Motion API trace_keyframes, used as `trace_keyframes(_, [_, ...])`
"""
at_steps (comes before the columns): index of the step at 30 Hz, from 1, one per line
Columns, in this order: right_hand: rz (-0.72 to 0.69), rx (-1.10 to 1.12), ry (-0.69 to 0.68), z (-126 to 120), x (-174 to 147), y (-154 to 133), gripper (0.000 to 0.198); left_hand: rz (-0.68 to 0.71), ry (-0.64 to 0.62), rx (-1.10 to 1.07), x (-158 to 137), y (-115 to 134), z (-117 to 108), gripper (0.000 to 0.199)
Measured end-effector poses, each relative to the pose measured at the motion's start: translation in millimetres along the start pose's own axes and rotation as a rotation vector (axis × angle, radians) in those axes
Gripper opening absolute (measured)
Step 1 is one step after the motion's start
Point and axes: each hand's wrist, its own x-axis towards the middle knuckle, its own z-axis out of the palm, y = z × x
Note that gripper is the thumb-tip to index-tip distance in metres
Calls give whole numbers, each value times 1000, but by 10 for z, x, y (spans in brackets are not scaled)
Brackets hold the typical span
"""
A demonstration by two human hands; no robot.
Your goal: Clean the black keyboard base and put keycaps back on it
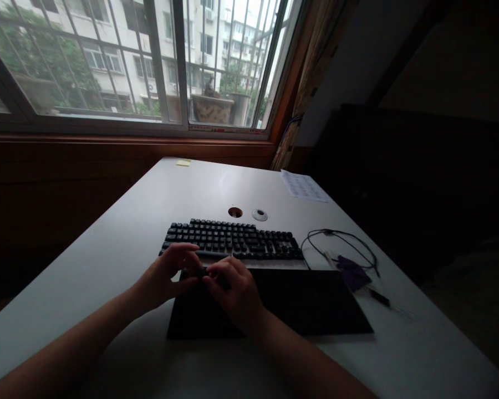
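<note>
Over the left end of a flat black slab [299, 302], my left hand [166, 280] and my right hand [235, 285] meet with fingertips pinched together. Between them is a small black piece [203, 272], which looks like a keycap; the fingers hide most of it. Just beyond my hands, rows of black keycaps [233, 239] lie in keyboard order, with pale surface showing between some of them. My left fingers partly cover the near left rows.
On the right lie a looped black cable [357, 237], a purple cloth [353, 272] and a black-handled wire tool [379, 297]. Farther back are a cable hole [235, 212], its ring cover [260, 215], paper sheets [303, 187] and a yellow note [183, 163] on the white table [120, 244].
</note>
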Motion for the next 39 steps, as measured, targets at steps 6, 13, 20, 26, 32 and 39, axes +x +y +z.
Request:
trace_keyframes(6, [-7,0,-23,-14,7,-14,9,-50,41,-34,-5,5,-7,57])
trace_keyframes(13, [-31,0,-9,-6,4,-2,10,-102,51,-24,5,-2,-19,37])
trace_keyframes(20, [-41,-11,-17,-23,15,-16,9,71,-8,248,80,139,-22,19])
trace_keyframes(26, [-35,-10,-27,-19,10,-14,10,121,-13,344,86,138,-27,17])
trace_keyframes(32, [-30,-8,-47,-18,14,-16,14,120,-14,313,73,89,-38,14])
trace_keyframes(39, [0,-4,-50,-6,10,4,15,94,-6,254,75,66,-19,4])
